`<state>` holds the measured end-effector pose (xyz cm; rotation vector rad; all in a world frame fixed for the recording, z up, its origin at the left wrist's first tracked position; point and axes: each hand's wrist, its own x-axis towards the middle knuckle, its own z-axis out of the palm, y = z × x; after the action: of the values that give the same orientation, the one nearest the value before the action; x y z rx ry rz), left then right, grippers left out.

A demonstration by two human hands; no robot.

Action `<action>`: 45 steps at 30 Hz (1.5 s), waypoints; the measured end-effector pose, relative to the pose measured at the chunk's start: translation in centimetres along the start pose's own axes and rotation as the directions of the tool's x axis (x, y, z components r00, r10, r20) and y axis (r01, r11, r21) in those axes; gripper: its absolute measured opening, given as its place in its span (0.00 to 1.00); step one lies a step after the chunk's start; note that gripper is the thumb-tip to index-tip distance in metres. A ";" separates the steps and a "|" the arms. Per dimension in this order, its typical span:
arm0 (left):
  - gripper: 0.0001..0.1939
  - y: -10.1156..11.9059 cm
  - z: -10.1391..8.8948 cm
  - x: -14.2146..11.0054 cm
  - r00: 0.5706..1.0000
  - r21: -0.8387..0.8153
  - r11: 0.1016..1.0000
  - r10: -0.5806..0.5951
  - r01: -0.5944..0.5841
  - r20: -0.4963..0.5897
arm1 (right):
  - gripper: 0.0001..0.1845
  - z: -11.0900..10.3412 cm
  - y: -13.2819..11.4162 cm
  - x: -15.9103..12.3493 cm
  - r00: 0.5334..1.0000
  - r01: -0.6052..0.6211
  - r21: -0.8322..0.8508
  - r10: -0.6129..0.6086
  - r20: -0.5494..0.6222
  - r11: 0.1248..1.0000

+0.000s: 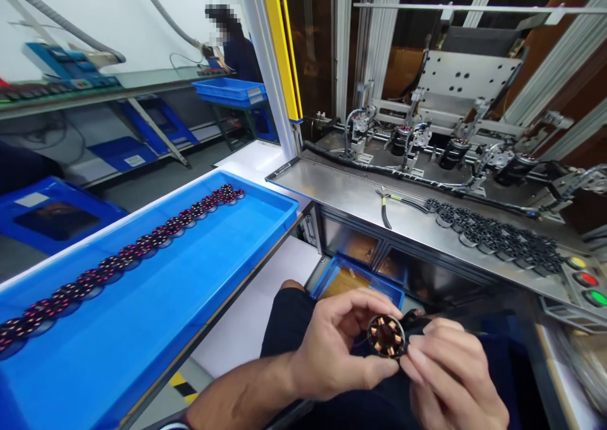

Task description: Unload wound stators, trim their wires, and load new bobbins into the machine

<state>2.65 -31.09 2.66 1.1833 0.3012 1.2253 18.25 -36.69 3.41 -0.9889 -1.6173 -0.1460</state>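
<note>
In front of my lap, my left hand (339, 344) holds a small round motor stator (387, 336) between thumb and curled fingers. Copper windings in a ring show on its face, which is turned up towards me. My right hand (450, 367) is closed at the stator's right edge, its fingertips pinched together against the rim. Whatever lies between those fingertips is too small or hidden to make out. A dark part shows just behind the stator, between the two hands.
At left, a blue tray (208, 259) holds a long row of wound stators (128, 256). The metal bench (332, 186) carries cutting pliers (385, 208) and many black ring parts (493, 234). Machine fixtures (408, 139) stand behind; push buttons (588, 279) sit at right. Another person (239, 54) works farther back.
</note>
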 end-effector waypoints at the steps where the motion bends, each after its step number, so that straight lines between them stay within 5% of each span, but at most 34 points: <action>1: 0.28 0.0 0.2 0.0 0.995 0.067 0.993 0.098 -0.097 -0.009 | 0.14 0.2 -0.3 -0.1 0.999 -0.031 0.007 0.031 -0.016 0.999; 5: 0.30 -0.2 0.7 -0.2 0.957 0.230 0.933 0.288 -0.276 -0.020 | 0.13 1.4 -1.1 -0.2 0.985 -0.160 0.167 0.169 -0.041 0.973; 10: 0.26 -0.6 0.6 -0.7 0.972 0.216 0.953 0.229 -0.211 -0.059 | 0.09 2.4 -1.3 -0.7 0.929 -0.338 0.336 0.368 -0.031 0.879; 14: 0.33 -0.6 -0.5 -0.7 0.995 0.094 0.991 -0.096 0.096 -0.002 | 0.11 1.8 -0.3 -0.8 0.965 -0.260 0.281 0.256 0.054 0.924; 17: 0.26 -0.4 -1.3 -0.5 0.930 0.011 0.952 -0.300 0.305 0.212 | 0.12 1.2 0.3 -0.4 0.973 -0.225 0.238 0.208 0.095 0.945; 19: 0.23 -0.5 -1.6 -0.4 0.906 -0.084 0.936 -0.304 0.341 0.295 | 0.12 0.8 0.4 -0.1 0.976 -0.204 0.205 0.182 0.123 0.957; 24: 0.18 -0.8 -1.7 -0.1 0.927 -0.215 0.931 -0.223 0.294 0.302 | 0.10 0.5 -0.1 0.8 0.982 -0.167 0.114 0.155 0.105 0.979; 31: 0.08 0.1 -1.7 0.2 0.973 -0.258 0.956 -0.085 0.141 0.215 | 0.09 0.4 -0.2 1.6 0.941 -0.325 0.184 0.297 0.163 0.928; 35: 0.20 0.0 -1.4 0.2 0.983 -0.343 0.925 -0.123 0.163 0.136 | 0.09 -0.1 0.0 1.8 0.959 -0.243 0.222 0.199 0.203 0.944; 37: 0.26 -0.2 -1.3 0.2 0.944 -0.311 0.895 -0.272 0.319 0.188 | 0.09 -0.5 0.2 1.8 0.969 -0.152 0.198 0.107 0.221 0.968; 39: 0.23 -0.4 -1.3 0.1 0.857 -0.243 0.838 -0.409 0.489 0.313 | 0.11 -0.9 0.4 1.8 0.971 -0.078 0.163 0.038 0.238 0.984; 41: 0.18 -0.7 -1.1 -0.1 0.816 -0.225 0.815 -0.428 0.534 0.387 | 0.11 -1.2 0.5 1.7 0.971 -0.041 0.134 0.008 0.237 0.990; 45: 0.15 -1.0 -0.6 -0.4 0.919 -0.258 0.900 -0.278 0.351 0.281 | 0.10 -0.8 0.1 1.3 0.975 -0.135 0.131 0.109 0.192 0.982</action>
<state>2.58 -30.98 1.43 0.9548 0.1128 0.7996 18.96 -36.41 4.72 -1.0106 -1.7030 0.1487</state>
